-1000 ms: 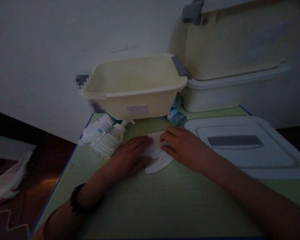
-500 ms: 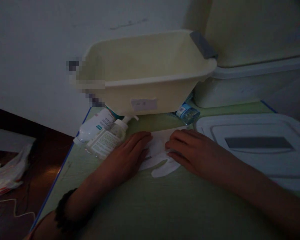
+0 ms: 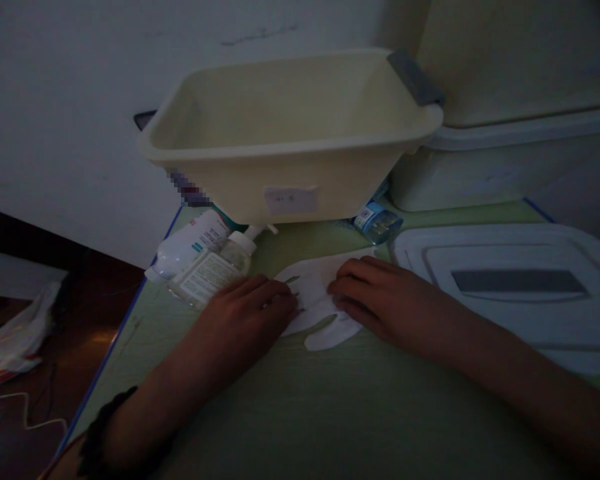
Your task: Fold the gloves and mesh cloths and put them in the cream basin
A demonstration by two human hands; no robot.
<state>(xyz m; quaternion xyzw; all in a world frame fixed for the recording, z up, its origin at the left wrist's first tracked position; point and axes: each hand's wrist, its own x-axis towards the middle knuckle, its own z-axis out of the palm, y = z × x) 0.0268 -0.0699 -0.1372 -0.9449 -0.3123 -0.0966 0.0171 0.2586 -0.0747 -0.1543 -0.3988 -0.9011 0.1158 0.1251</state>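
A thin white glove (image 3: pixel 316 283) lies flat on the table, its thumb pointing toward me and its fingers toward the left. My left hand (image 3: pixel 247 307) rests on the glove's finger end with its own fingers bent and close together, covering part of it. Over the cuff side, my right hand (image 3: pixel 380 293) has curled fingers pressed on the fabric. Left of the glove lie a clear pump bottle (image 3: pixel 207 277) and a white bottle (image 3: pixel 193 243). Behind it, a blue-tinted plastic bottle (image 3: pixel 379 223) sits on its side.
A cream bin (image 3: pixel 290 170) with a paper label stands at the back of the green table (image 3: pixel 300 407). To the right lie a pale lid (image 3: pixel 510 320) and, farther back, a larger box (image 3: pixel 480 173). A plastic bag (image 3: pixel 17 340) is on the floor at left.
My left hand has gone from lying flatter to bent fingers, and more of the glove's fingers show. My right hand stays on the cuff side. The view has shifted closer.
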